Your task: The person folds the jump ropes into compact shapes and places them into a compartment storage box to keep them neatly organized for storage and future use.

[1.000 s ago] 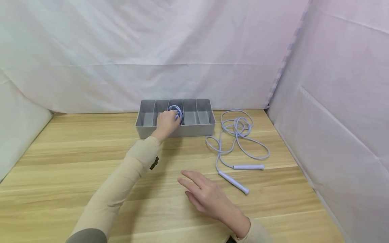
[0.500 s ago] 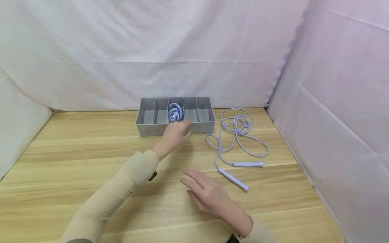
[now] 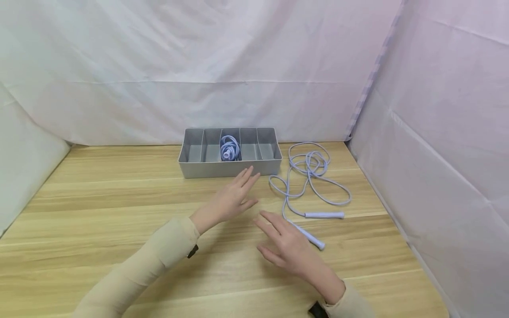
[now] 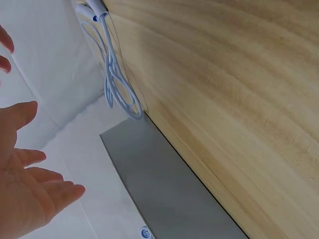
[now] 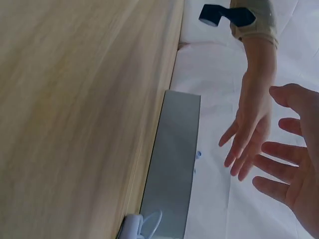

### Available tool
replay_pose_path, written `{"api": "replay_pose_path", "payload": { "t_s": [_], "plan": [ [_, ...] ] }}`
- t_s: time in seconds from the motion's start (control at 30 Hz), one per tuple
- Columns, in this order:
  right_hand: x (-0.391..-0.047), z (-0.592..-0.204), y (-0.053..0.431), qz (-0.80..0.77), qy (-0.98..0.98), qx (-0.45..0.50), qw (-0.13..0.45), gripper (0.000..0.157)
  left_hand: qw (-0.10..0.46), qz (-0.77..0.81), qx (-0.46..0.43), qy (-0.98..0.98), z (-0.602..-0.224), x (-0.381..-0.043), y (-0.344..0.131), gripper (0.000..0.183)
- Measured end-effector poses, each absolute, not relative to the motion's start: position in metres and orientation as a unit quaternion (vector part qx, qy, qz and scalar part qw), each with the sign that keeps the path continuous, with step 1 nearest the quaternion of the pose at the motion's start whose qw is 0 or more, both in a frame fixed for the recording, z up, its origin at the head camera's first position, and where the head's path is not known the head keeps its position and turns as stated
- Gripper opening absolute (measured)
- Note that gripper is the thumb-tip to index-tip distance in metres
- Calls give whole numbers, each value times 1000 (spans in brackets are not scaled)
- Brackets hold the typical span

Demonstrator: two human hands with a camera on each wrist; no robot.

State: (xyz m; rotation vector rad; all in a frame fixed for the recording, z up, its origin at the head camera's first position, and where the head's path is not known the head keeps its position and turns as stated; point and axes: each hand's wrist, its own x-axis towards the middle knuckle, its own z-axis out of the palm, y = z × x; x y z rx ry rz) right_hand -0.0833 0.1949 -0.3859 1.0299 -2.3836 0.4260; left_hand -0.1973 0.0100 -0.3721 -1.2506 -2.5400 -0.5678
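A coiled lavender jump rope (image 3: pixel 230 149) sits in the middle compartment of a grey divided box (image 3: pixel 230 169), one handle end facing up. Loosely looped on the table to the right of the box lies a second lavender jump rope (image 3: pixel 324 215), its two handles toward me. My left hand (image 3: pixel 226 202) hovers in front of the box, fingers spread and holding nothing. Nearer to me, my right hand (image 3: pixel 292 247) is held above the table beside the loose rope's handles, fingers apart. Both hands also show in the right wrist view, where the left hand (image 5: pixel 251 119) hangs relaxed.
The wooden table (image 3: pixel 99 212) carries the box near its back edge. A white cloth (image 3: pixel 167 106) hangs behind it, and another white cloth wall (image 3: pixel 445 176) stands along the right side. The box's other compartments (image 3: pixel 249 148) hold nothing visible.
My left hand let go of the coiled rope in the middle compartment and drew back toward me, its fingers spreading. The right hand moved slightly right, toward the loose rope's handles.
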Motion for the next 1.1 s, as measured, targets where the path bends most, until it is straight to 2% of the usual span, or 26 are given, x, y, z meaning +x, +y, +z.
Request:
{"api": "replay_pose_path", "payload": {
  "t_s": [0.17,0.4,0.57,0.9,1.1],
  "plan": [
    [-81,-388,205,142,-902,350,211,63,135,-166,-441,-872,-375,-189,6,62],
    [-78,-390,222,108,-935,302,153,73,88,-126,-433,-888,-376,-181,9,69],
    [-74,-391,235,95,-950,272,121,77,79,-110,-434,-891,-379,-177,17,72],
    [-67,-393,255,92,-965,225,101,80,15,-103,-437,-894,-382,-174,42,79],
    [-66,-391,264,103,-964,216,114,80,-30,-60,-450,-890,-385,-176,69,80]
  ]
}}
